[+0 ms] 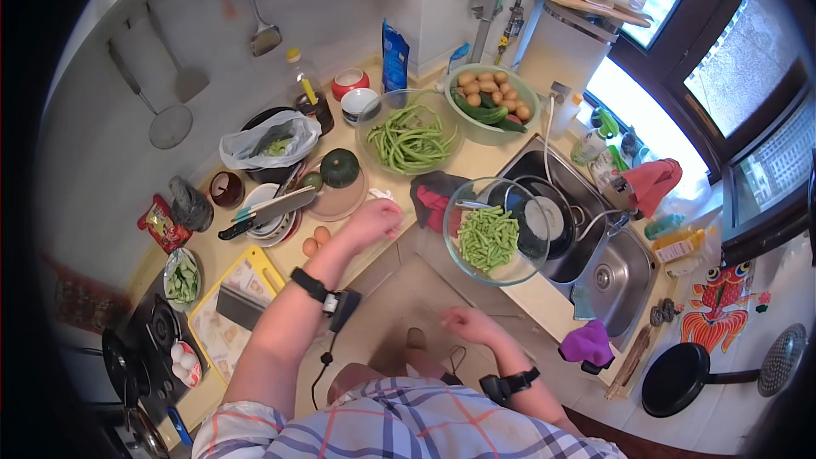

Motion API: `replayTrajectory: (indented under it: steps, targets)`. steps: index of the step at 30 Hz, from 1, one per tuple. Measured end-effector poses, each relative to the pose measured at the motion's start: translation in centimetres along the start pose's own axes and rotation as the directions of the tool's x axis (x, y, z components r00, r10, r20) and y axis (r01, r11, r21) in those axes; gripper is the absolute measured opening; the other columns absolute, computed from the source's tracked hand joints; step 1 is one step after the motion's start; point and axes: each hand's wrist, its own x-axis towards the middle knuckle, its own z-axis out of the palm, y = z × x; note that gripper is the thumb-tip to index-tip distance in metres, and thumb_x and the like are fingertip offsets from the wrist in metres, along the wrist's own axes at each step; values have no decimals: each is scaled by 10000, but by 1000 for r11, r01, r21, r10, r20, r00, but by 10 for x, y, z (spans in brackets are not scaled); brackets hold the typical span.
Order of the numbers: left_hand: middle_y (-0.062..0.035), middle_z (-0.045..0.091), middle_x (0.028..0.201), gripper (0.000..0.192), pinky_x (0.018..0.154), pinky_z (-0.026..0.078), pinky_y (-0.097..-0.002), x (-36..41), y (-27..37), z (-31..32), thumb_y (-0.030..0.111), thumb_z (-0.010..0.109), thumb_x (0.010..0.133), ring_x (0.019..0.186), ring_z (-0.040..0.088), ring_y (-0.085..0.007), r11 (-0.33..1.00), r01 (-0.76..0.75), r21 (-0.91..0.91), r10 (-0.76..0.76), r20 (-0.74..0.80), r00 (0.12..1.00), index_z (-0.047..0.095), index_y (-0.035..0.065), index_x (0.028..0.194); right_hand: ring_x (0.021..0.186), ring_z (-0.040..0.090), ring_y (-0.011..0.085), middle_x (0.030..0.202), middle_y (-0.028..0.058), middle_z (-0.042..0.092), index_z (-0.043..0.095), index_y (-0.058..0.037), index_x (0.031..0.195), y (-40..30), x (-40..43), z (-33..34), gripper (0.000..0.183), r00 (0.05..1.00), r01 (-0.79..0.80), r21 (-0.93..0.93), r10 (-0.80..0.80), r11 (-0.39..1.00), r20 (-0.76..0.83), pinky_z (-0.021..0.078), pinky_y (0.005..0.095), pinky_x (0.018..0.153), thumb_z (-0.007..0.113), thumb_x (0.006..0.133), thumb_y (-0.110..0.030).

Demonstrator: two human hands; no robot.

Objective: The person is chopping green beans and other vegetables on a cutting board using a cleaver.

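My left hand (376, 222) hovers by the counter edge, near the brown eggs (317, 241) and a board with a dark green squash (340, 167); its fingers are curled and partly hidden. Away from the counter, my right hand (472, 325) hangs over the floor with fingers loosely bent and nothing seen in it. Between the hands and the sink sits a glass bowl (454, 255) of cut green beans (489, 239). Whole long beans (411, 137) fill another clear bowl at the corner. A cleaver (280, 209) rests across stacked bowls left of the squash.
A yellow-rimmed cutting board (210, 325) with a dark flat blade lies left, beside the stove (150, 357). Sliced cucumber (182, 280) fills a dish. The steel sink (602, 277) holds a black pan (542, 217). A green basin (535, 124) of potatoes and cucumbers stands behind.
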Motion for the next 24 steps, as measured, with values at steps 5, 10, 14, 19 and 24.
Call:
replayTrajectory:
  steps: [5, 10, 14, 19, 24]
  targets:
    - [-38, 615, 742, 159, 568, 482, -262, 37, -6, 27, 117, 620, 841, 648, 591, -122, 964, -249, -94, 216, -273, 938, 598, 14, 960, 771, 629, 111, 837, 41, 678, 627, -21, 1068, 33, -41, -41, 238, 982, -153, 128, 166, 980, -94, 490, 256, 720, 589, 909, -195]
    - [-71, 609, 735, 92, 489, 458, -272, 43, 12, -83, 76, 577, 824, 575, 578, -159, 940, -246, -235, -4, -731, 683, 588, 34, 904, 754, 635, 127, 816, 52, 677, 619, 4, 1067, 63, -58, -54, 259, 941, -212, 357, 288, 910, -175, 480, 252, 714, 568, 928, -209]
    - [-75, 586, 693, 127, 384, 382, -281, 49, 10, -207, 156, 566, 860, 470, 522, -162, 903, -188, -385, -223, -797, 561, 578, 30, 847, 759, 633, 121, 826, 48, 676, 616, 0, 1066, 52, -50, -50, 267, 942, -197, 344, 274, 918, -192, 475, 248, 730, 556, 935, -225]
    - [-75, 567, 1007, 271, 522, 489, -250, 50, 11, -230, 249, 578, 913, 746, 553, -162, 909, -217, -355, -176, -801, 572, 536, 47, 1089, 779, 617, 97, 833, 19, 660, 609, -11, 1062, 0, -23, -47, 274, 986, -168, 193, 169, 967, 15, 462, 236, 757, 542, 945, -250]
    - [9, 577, 850, 244, 518, 462, -210, 3, 26, -150, 193, 525, 934, 656, 553, -98, 891, -242, -384, -55, -620, 782, 550, 100, 1159, 722, 577, 87, 800, 2, 648, 631, -41, 997, -64, 24, -62, 294, 1000, -21, 128, 21, 992, 7, 458, 239, 695, 561, 920, -316]
